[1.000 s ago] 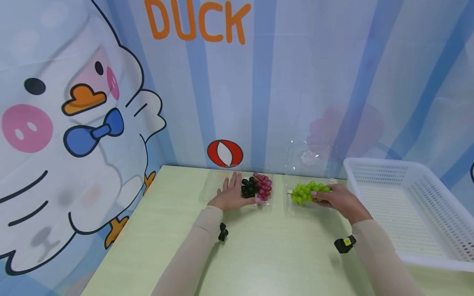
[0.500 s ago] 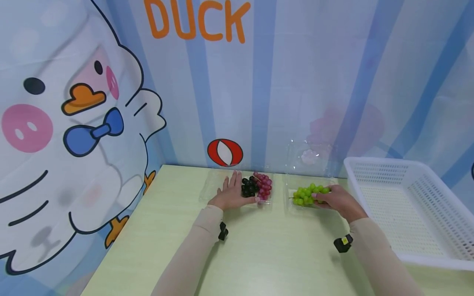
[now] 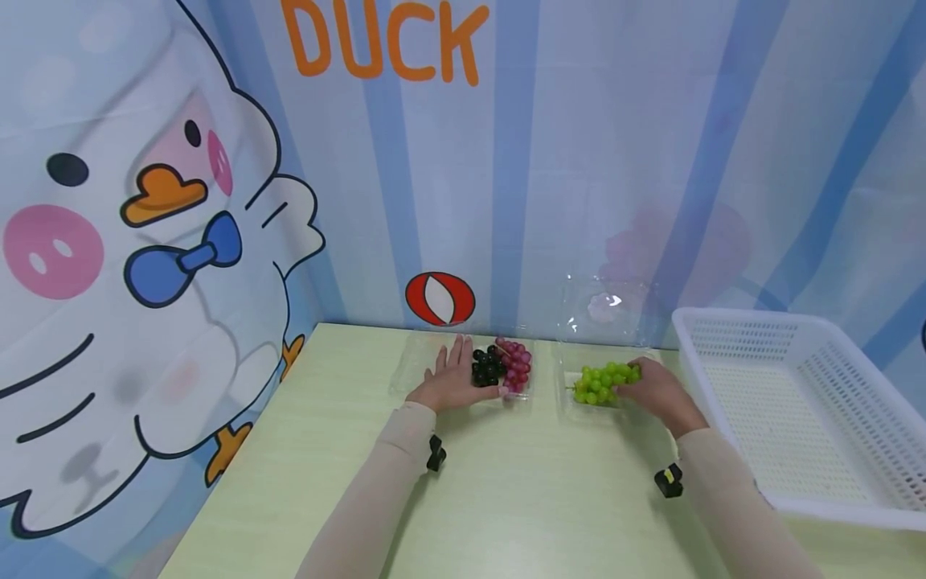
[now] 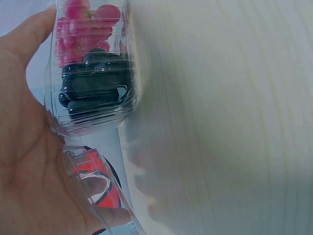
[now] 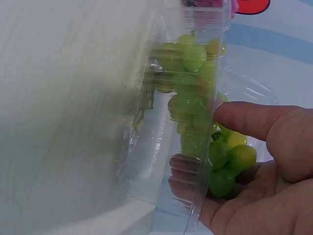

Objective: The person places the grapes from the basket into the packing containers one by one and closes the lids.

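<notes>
Gripping green grapes (image 3: 600, 384) in right hand (image 3: 661, 394), inside clear box (image 5: 146, 164) on table (image 3: 514, 490), near white basket (image 3: 788, 426). Touching second box (image 4: 93, 122) with straight-fingered left hand (image 3: 452, 384), beside black grapes (image 3: 486, 368) and red grapes (image 3: 517, 366).

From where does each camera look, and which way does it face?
Head: worn there, looks forward and down at the table; left grip, right grip and sleeves show.
Left wrist: worn there, faces black grapes and red grapes; left grip shows.
Right wrist: worn there, faces green grapes; right grip shows.
Head and right wrist share green grapes.
</notes>
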The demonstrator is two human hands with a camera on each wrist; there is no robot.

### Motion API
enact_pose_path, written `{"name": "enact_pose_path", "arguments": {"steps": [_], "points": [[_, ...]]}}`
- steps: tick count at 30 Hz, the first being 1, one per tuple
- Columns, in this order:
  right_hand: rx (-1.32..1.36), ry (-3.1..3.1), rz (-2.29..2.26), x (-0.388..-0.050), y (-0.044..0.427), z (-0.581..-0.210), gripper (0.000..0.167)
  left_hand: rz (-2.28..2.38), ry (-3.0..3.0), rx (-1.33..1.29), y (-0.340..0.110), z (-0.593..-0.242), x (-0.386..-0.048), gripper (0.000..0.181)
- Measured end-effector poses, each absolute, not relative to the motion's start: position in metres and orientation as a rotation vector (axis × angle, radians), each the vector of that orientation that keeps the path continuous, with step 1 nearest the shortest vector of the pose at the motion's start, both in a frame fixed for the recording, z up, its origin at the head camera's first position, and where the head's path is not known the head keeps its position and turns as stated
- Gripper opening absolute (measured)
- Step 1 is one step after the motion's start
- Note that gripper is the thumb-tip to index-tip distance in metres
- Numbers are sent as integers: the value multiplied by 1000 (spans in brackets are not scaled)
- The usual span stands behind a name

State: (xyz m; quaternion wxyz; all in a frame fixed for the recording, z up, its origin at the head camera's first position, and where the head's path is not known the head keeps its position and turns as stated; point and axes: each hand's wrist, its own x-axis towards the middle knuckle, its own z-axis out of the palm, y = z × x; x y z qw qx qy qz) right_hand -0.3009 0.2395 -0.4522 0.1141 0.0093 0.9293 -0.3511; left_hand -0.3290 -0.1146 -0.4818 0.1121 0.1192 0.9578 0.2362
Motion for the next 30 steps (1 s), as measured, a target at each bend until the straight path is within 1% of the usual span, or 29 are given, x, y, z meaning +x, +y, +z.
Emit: {"name": "enact_pose_path", "arguments": {"steps": [9,18,20,25,30], "points": [[-58,2924,-803,-304,234,-458,64,707,2813,353,-115,-481,-328,118],[-167,3082,-546,-298,226,-454,41,698,2813,357,-115,-483,-330,119],[-191,3111,-490,-296,226,-456,43,696,2814,357,-115,-483,-330,118],[-269,3162,-487,-295,226,-462,57,696,2811,351,-115,-484,-330,119],[-292,3150,-518,-295,226,-462,53,695,2815,349,-115,-484,-331,119]]}}
